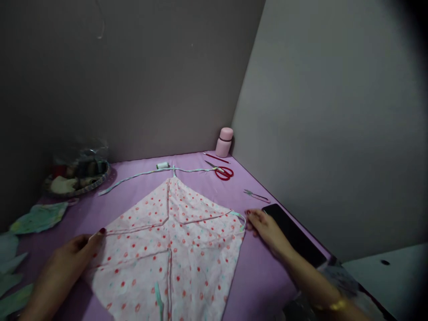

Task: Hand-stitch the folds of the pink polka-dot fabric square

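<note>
A pale pink cloth piece (187, 240) with red dots lies spread on the purple-covered table, with stitched seams and folded strips across it. My left hand (73, 256) pinches its left edge, thumb on top and fingers underneath. At the right corner, a mint-green fabric loop (241, 218) sticks out, and the curled fingertips of my right hand (264, 226) meet its outer edge. Another short mint strip (158, 298) lies on the lower part of the cloth. A long thin fabric cord (140, 174) runs across behind the top corner.
Behind the cloth are a thread spool (162, 165), red-handled scissors (223, 173), a pencil (216, 158) and a pink bottle (224, 142). Thread snips (257, 195) and a black phone (294, 236) lie right. A basket (100, 180) of sewing supplies and green fabric pieces (40, 217) sit left. Walls enclose the table.
</note>
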### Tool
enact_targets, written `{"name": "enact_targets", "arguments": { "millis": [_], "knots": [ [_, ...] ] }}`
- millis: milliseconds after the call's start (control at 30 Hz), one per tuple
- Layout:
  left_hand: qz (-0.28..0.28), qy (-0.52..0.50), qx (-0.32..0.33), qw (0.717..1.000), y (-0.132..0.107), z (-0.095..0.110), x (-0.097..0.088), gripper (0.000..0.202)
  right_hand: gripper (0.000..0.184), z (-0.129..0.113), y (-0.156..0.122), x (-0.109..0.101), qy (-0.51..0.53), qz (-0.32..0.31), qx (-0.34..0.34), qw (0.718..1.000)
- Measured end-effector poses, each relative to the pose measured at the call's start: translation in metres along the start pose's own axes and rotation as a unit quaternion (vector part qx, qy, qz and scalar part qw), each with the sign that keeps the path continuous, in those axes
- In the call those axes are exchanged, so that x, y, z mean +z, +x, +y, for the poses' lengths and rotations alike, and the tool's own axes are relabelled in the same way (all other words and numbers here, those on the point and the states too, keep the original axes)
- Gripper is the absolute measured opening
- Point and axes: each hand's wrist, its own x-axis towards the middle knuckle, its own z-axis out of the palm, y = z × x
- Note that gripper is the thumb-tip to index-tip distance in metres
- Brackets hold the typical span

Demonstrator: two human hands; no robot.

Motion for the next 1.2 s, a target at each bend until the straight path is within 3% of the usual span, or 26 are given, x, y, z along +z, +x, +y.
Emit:
{"name": "enact_targets", "arguments": {
  "millis": [100, 233, 433, 667, 933, 1200],
  "knots": [
    [-0.035, -0.004, -0.001, 0.999, -0.012, 0.014, -0.005, 0.048, 0.032, 0.007, -0.033, 0.004, 0.061, -0.066, 0.110, 0.990],
    [0.003, 0.006, 0.001, 1.000, -0.020, 0.025, -0.005, 0.046, 0.024, -0.008, -0.038, 0.022, 0.042, -0.122, 0.182, 0.975],
    [0.033, 0.046, 0.022, 0.998, -0.021, 0.032, 0.001, 0.042, 0.016, -0.005, -0.025, 0.027, -0.012, -0.112, 0.160, 0.981],
    [0.059, 0.078, 0.024, 0.995, -0.028, 0.029, 0.003, 0.046, 0.022, 0.004, -0.019, 0.023, -0.050, -0.106, 0.126, 0.985],
    [0.022, 0.071, 0.043, 0.996, -0.016, 0.037, -0.003, 0.057, 0.049, 0.001, 0.012, 0.019, -0.092, -0.059, 0.087, 0.990],
    [0.014, 0.045, 0.049, 0.998, -0.016, 0.035, 0.001, 0.041, 0.017, -0.006, 0.046, 0.043, -0.175, -0.057, 0.057, 0.981]
  ]
}}
